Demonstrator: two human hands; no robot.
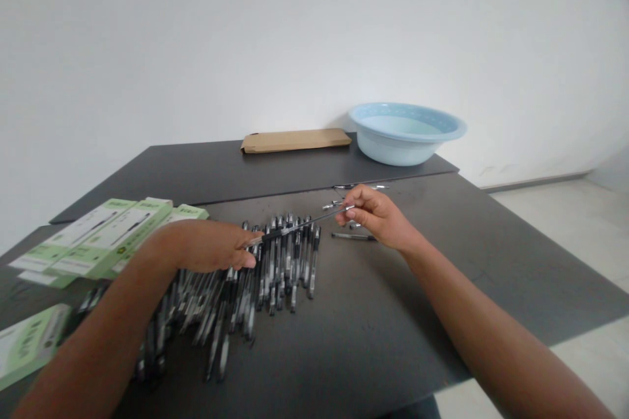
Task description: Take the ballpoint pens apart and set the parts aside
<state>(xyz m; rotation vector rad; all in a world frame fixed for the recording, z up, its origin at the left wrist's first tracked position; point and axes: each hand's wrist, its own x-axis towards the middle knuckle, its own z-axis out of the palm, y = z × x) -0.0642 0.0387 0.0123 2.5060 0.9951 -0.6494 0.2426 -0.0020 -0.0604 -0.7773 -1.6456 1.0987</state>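
My left hand [211,249] is closed on the clear rear part of a pen barrel [269,236] with a black grip. A thin dark refill [317,217] runs from the front of that barrel up to my right hand [371,213]. The right thumb and fingers pinch the refill near its bright end. Whether the refill is still partly inside the barrel is hard to make out. Below and beside my left hand lies a broad pile of clear pens with black grips [280,275]. Several loose pens [354,236] lie near my right hand, partly covered by it.
Green and white pen boxes [105,236] are stacked at the left, with another green box [32,344] nearer me. A flat brown cardboard box [295,140] and a light blue basin [403,144] stand at the back of the dark table [383,340], near the wall.
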